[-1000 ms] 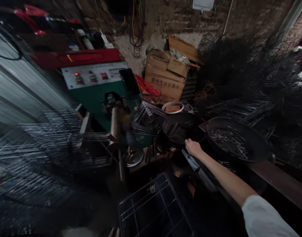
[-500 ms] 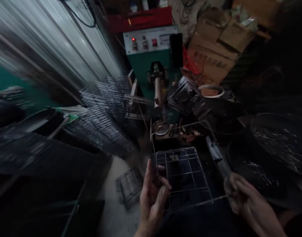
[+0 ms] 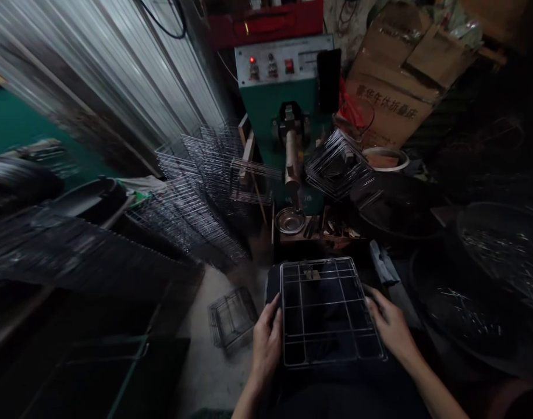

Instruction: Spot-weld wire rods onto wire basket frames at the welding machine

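Observation:
A rectangular wire frame [image 3: 325, 334] with crossing wires lies over my lap, between my two hands. My left hand [image 3: 266, 340] grips its left side, fingers closed at the edge. On the opposite side my right hand [image 3: 391, 326] is closed on the right edge. A small light-coloured piece [image 3: 311, 274] shows through the wires near the far edge. Beyond the frame, a small round metal dish [image 3: 290, 221] sits below the arm of a green machine [image 3: 266, 110].
Stacked wire grids [image 3: 196, 192] stand at the left, and a smaller wire frame [image 3: 232, 317] lies on the floor. More frames [image 3: 336, 166] hang right of the machine arm. Dark basins [image 3: 504, 250] with thin metal pieces are at the right, before a cardboard box [image 3: 388, 87].
My right hand has moved left and in to the frame's right edge. A loose bent wire across the frame is gone from there. My left hand has closed on the left side.

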Available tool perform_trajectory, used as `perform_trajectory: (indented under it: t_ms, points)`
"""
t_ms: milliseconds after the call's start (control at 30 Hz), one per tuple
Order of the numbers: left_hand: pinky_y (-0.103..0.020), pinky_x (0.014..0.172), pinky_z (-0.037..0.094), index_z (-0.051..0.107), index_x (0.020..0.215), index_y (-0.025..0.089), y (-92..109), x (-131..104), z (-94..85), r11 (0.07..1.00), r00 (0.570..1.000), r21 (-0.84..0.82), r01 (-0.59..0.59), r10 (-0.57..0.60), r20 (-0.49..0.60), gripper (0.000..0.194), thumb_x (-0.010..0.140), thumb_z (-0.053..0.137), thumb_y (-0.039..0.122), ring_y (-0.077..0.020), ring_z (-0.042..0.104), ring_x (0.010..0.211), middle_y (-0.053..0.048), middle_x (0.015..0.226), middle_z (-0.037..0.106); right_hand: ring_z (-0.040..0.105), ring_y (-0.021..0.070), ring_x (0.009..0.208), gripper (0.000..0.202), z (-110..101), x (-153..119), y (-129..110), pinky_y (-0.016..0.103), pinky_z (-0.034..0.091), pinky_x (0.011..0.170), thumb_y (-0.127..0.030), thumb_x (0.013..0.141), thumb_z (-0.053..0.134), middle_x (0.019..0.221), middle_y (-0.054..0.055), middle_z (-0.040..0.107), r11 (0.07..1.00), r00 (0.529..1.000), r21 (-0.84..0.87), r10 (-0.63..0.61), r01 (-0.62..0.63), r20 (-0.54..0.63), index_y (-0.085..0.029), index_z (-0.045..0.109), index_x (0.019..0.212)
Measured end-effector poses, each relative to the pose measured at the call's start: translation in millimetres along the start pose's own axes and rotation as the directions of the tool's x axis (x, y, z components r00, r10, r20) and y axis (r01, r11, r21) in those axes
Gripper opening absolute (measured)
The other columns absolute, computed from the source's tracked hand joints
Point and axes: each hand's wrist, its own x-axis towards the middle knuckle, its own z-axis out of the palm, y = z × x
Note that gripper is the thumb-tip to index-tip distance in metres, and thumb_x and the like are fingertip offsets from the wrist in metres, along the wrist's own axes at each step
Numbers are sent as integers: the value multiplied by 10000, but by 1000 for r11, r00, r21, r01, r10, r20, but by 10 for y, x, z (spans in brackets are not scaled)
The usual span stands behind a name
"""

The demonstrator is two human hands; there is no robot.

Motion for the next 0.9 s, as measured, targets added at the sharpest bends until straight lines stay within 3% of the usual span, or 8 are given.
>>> perform_trajectory:
  t_ms: [200,333,533,633,800,900]
  points:
    - [-389,1102,449,568,1370,215,-279,68,4,998,993,56,-33,26,114,500,940,519,466,-251,577,1275,-87,1382,614,584,294,1240,494,33,-12,179,438,475,1063,-500,991,446,1331,112,626,999,999,-32,-38,39,32,-195,605,1345]
    - [-386,1073,477,559,1381,217,-355,107,-29,986,981,118,-118,98,165,482,950,514,427,-249,606,1237,-94,1333,647,615,282,1200,484,25,15,330,416,495,1047,-465,981,472,1335,105,625,995,996,-63,-75,78,54,-200,590,1368]
    - [-402,1093,459,509,1426,212,-410,109,-139,974,960,149,-169,128,250,496,964,498,393,-244,598,1243,-106,1348,633,537,308,1290,513,24,54,543,512,377,1132,-452,956,476,1384,123,578,992,988,-91,-69,82,140,-156,600,1356]
    - [-426,1127,421,495,1434,213,-385,128,-216,978,943,134,-159,110,314,518,951,520,397,-249,568,1278,-102,1387,606,555,311,1270,511,-13,67,477,503,413,1107,-447,951,485,1366,126,594,995,981,-80,-42,58,188,-155,599,1356]
    - [-455,1142,397,558,1382,197,-296,192,-227,980,944,92,-178,144,296,536,892,601,408,-277,569,1271,-114,1358,624,623,298,1176,442,-58,99,240,467,495,1033,-400,926,526,1318,116,633,986,991,-143,-72,87,111,-188,633,1298]
    - [-457,1109,436,574,1361,177,-243,217,-226,1000,963,-22,-3,8,268,591,863,630,488,-295,596,1239,-117,1305,660,658,297,1110,416,-56,136,195,438,545,958,-421,911,536,1246,115,675,996,994,-94,4,7,109,-187,664,1230]
